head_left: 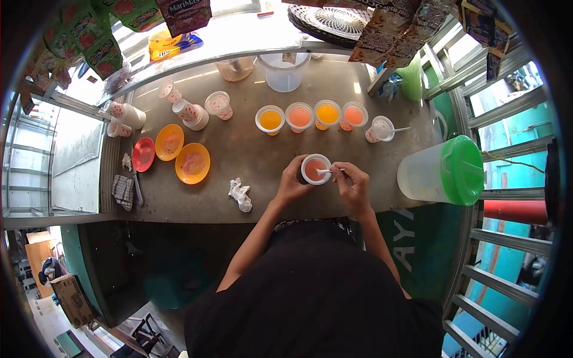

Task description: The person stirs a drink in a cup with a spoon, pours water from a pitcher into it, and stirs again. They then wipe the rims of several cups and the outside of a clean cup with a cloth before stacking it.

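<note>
My left hand (292,181) is wrapped round the side of a plastic cup (316,169) holding a pinkish-orange drink, near the table's front edge. A white spoon (324,171) dips into that drink, its handle pinched in the fingers of my right hand (351,182). Beyond my hands stands a row of filled cups: a yellow-orange drink (270,120), a pink drink (299,116), another yellow-orange drink (327,113) and another pink drink (353,115). At the row's right end, a cup (379,129) has a spoon handle sticking out over its rim.
Stacked patterned cups (191,113) stand at the left, near orange plates (193,163) and a red plate (143,154). A crumpled tissue (240,195) lies left of my hands. At right is a green-lidded container (427,173); a clear bucket (283,71) stands at the back. Sachets (394,30) hang overhead.
</note>
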